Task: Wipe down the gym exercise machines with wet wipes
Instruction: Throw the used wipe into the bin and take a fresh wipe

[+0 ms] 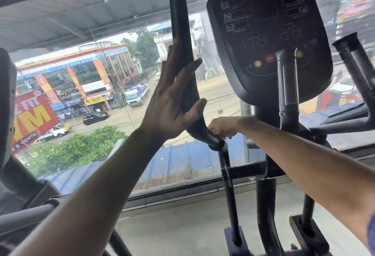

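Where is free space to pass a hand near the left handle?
Free: the gap between the handle and the console, and the space left of the handle before the window. Crowded: the handle's lower bend, where the left hand lies flat on it and the right hand grips it.

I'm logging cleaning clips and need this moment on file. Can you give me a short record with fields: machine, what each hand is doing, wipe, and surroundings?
machine: elliptical trainer with a dark console
left hand: fingers straight, flat against the left handlebar, thumb hooked round its lower part
right hand: fingers curled round the lower bend of the same handlebar, above its metal collar
wipe: none plainly visible; whether one sits under either hand cannot be told
surroundings: large window directly behind the machine, street below
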Tool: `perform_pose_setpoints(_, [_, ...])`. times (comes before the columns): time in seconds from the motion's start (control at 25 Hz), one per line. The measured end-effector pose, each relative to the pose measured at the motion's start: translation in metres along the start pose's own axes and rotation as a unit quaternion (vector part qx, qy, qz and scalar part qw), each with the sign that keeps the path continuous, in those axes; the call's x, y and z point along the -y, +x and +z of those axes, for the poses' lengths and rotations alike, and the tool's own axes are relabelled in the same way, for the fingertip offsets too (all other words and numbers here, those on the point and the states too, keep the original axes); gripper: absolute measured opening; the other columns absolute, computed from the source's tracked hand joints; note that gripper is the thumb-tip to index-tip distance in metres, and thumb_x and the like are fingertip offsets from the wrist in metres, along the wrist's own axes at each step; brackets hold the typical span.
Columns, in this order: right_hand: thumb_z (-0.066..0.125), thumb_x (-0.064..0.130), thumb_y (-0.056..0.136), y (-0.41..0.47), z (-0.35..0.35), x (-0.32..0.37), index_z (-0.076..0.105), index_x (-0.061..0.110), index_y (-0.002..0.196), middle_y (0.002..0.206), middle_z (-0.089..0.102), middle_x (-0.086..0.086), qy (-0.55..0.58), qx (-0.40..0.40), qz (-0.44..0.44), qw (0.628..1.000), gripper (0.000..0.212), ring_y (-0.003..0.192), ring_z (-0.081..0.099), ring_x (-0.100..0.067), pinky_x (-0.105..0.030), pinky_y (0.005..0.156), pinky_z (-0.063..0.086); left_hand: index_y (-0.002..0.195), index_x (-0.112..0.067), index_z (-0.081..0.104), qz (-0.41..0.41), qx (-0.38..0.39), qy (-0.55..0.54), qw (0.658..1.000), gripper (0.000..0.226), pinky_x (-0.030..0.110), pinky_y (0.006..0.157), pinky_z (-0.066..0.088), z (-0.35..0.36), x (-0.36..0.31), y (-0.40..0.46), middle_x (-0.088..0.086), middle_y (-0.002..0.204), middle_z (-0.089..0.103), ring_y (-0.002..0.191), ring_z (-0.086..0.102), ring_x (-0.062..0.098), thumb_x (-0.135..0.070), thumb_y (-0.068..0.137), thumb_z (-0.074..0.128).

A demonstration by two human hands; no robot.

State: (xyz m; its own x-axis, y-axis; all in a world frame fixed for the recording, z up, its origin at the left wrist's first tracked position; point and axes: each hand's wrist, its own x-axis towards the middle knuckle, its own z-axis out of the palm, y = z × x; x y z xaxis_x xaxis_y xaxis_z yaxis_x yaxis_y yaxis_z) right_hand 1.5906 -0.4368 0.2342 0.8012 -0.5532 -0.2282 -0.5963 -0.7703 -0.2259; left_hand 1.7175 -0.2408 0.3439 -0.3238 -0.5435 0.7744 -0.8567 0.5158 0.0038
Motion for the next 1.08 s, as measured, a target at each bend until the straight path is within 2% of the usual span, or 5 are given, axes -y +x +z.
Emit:
perform_pose_setpoints(0.16, [0.052, 0.001, 0.092, 0.007, -0.010, 0.006, 0.062, 0.020, 0.069, 0.060, 0.064, 0.004, -0.052, 0.044, 0.006, 0.998, 0.031, 0.061, 0.065, -0.021, -0.048, 0.075, 0.061, 0.153, -0.008, 0.047, 0.000, 0.002, 0.009, 1.000, 0.071, 0.067, 0.120, 0.026, -0.001, 0.002, 0.000, 0.021, 0.172, 0.008, 0.162, 0.003, 0.035, -0.052, 0.097, 0.051])
perform_pose_setpoints(0.36, [0.054, -0.006, 0.093, -0.015, -0.055, 0.051, 0.067, -0.008, 0.108, 0.090, 0.069, -0.016, 0.051, 0.170, -0.039, 0.983, 0.020, 0.081, 0.067, -0.028, -0.039, 0.076, 0.058, 0.153, -0.010, 0.047, -0.002, -0.008, 0.007, 1.000, 0.071, 0.065, 0.121, 0.026, -0.001, -0.001, -0.001, 0.023, 0.172, 0.007, 0.162, 0.004, 0.035, -0.053, 0.097, 0.051])
perform_pose_setpoints(0.56, [0.056, 0.007, 0.099, -0.068, -0.042, 0.040, 0.069, 0.012, 0.086, 0.076, 0.069, -0.006, 0.265, -0.038, -0.115, 0.957, 0.020, 0.072, 0.066, -0.020, -0.032, 0.075, 0.057, 0.153, -0.011, 0.047, 0.003, -0.012, 0.002, 1.000, 0.068, 0.067, 0.120, 0.026, 0.000, -0.001, 0.000, 0.024, 0.172, 0.007, 0.161, 0.005, 0.036, -0.052, 0.098, 0.051])
perform_pose_setpoints(0.76, [0.073, 0.023, 0.093, -0.052, 0.105, 0.024, 0.074, 0.015, 0.100, 0.088, 0.074, -0.003, 0.577, -0.435, 0.099, 0.684, 0.011, 0.087, 0.073, -0.025, -0.032, 0.076, 0.058, 0.151, -0.007, 0.049, 0.009, -0.022, -0.022, 0.999, 0.066, 0.067, 0.119, 0.029, 0.005, 0.001, -0.001, 0.027, 0.171, 0.009, 0.161, 0.006, 0.036, -0.049, 0.099, 0.050])
perform_pose_setpoints(1.08, [0.061, -0.010, 0.090, 0.009, 0.129, 0.086, 0.066, -0.004, 0.108, 0.089, 0.072, -0.017, 0.814, -0.459, 0.175, 0.309, 0.020, 0.070, 0.069, -0.018, -0.023, 0.070, 0.062, 0.148, -0.004, 0.051, 0.025, -0.032, -0.039, 0.998, 0.067, 0.064, 0.121, 0.024, 0.009, 0.008, 0.001, 0.032, 0.169, 0.010, 0.160, 0.006, 0.042, -0.049, 0.100, 0.051])
